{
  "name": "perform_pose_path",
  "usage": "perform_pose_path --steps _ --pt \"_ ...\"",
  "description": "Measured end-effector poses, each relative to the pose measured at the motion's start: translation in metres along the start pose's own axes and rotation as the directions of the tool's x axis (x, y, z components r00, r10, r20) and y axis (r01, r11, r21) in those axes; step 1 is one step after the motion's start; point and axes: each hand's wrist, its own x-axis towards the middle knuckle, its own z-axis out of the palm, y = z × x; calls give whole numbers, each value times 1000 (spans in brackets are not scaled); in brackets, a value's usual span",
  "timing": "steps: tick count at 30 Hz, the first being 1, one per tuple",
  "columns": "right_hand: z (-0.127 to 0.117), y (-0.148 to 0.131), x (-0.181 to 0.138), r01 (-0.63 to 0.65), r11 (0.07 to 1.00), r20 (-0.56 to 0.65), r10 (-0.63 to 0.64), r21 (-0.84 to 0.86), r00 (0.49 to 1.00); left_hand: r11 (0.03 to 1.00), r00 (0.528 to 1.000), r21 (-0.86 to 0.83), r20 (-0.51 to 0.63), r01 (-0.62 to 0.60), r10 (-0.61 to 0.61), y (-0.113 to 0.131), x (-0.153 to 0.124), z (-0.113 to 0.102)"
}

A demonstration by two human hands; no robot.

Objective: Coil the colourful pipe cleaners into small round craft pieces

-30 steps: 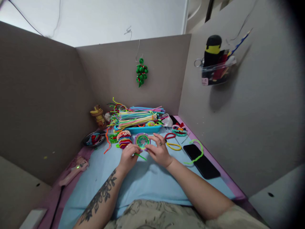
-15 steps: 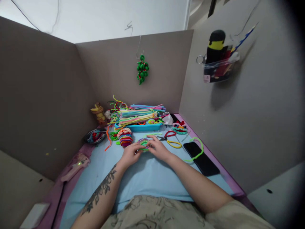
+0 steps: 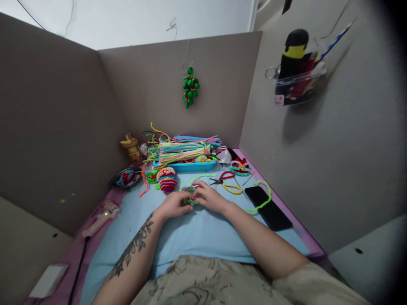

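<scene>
On the bench, centre, my left hand and right hand both pinch the pipe-cleaner disc. Weaving step, I judge; next needs the green strand tucked firmly.

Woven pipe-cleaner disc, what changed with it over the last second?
The left hand and right hand lowered the woven disc from upright, facing the camera, down toward the blue cloth and tipped it flatter, still gripping it. Scissors, phone and tray stayed put.
</scene>
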Motion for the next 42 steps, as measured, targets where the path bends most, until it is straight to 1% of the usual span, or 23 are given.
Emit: perform_pose_path --steps 4,8,10,13,19,23,26,28,32,36,42 --pt "-3 -1 0 -8 1000 -1 8 8 1000 996 1000 85 4 -25 24 2 0 -3" --pt "-7 -1 1 -30 999 -38 31 15 999 989 998 141 -18 -49 53 1 1 -4" --pt "-7 1 1 -50 999 -45 50 19 998 990 997 123 -40 -62 68 1 2 -4" --pt "-5 2 1 -54 998 -25 55 37 998 994 995 76 -57 -73 77 0 2 -2" --pt "-1 2 0 -12 999 49 10 38 999 997 997 53 -30 -64 66 -1 3 -1" --pt "-1 2 0 -14 999 54 12 48 998 996 998 69 -20 -57 58 -2 3 -1" --pt "0 4 0 -35 997 34 33 62 999 996 999 83 -29 -37 39 -3 3 0" --pt "2 4 1 -26 998 9 26 54 1000 996 999 84 -38 -28 31 -3 3 2" --pt "5 4 1 13 1000 -34 -13 -6 999 997 999 74 -49 -11 15 -4 4 4" --pt "7 4 0 24 998 -73 -28 -59 997 997 999 72 -54 9 -5 -2 4 6" --pt "9 8 0 26 996 -93 -34 -82 995 998 998 58 -67 11 -7 -2 4 8"
